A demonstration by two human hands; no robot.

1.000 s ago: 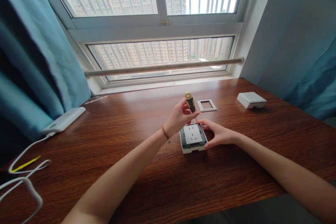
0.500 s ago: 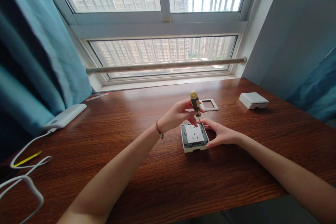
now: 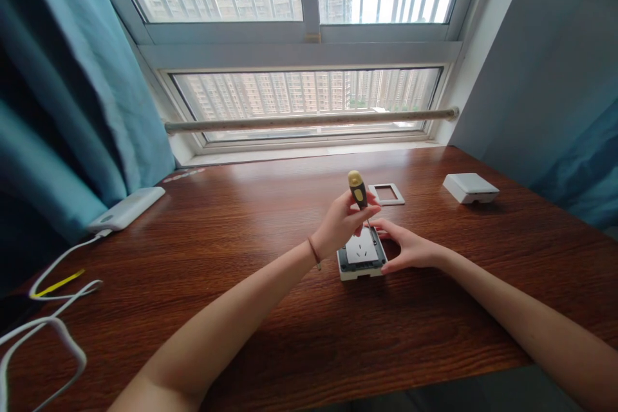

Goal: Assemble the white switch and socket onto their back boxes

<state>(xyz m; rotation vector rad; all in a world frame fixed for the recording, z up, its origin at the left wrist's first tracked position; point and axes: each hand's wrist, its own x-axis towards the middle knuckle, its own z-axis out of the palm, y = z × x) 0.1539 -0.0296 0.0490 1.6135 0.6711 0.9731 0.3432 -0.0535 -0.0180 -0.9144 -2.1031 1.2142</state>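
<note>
A wall socket [image 3: 362, 253] with a white face and grey frame sits in its white box on the brown table. My left hand [image 3: 342, 220] is closed around a black and yellow screwdriver [image 3: 357, 190], held nearly upright with its shaft pointing down at the socket's right side. The tip is hard to make out, and my left hand covers the socket's far left part. My right hand [image 3: 408, 246] grips the right side of the socket, thumb at the near corner and fingers at the far one. Behind them lies a white square cover frame [image 3: 387, 194].
A white box [image 3: 470, 187] stands at the table's right rear. To the left are a white power bank-like block [image 3: 126, 209] with a white cable [image 3: 67, 251] and a yellow strip [image 3: 60, 283]. A window with a horizontal rail [image 3: 309, 121] is behind the table [image 3: 270, 335].
My left hand has turned at the wrist and shifted around the screwdriver, covering more of the socket. My right hand keeps its hold on the socket. The whole view has shifted slightly.
</note>
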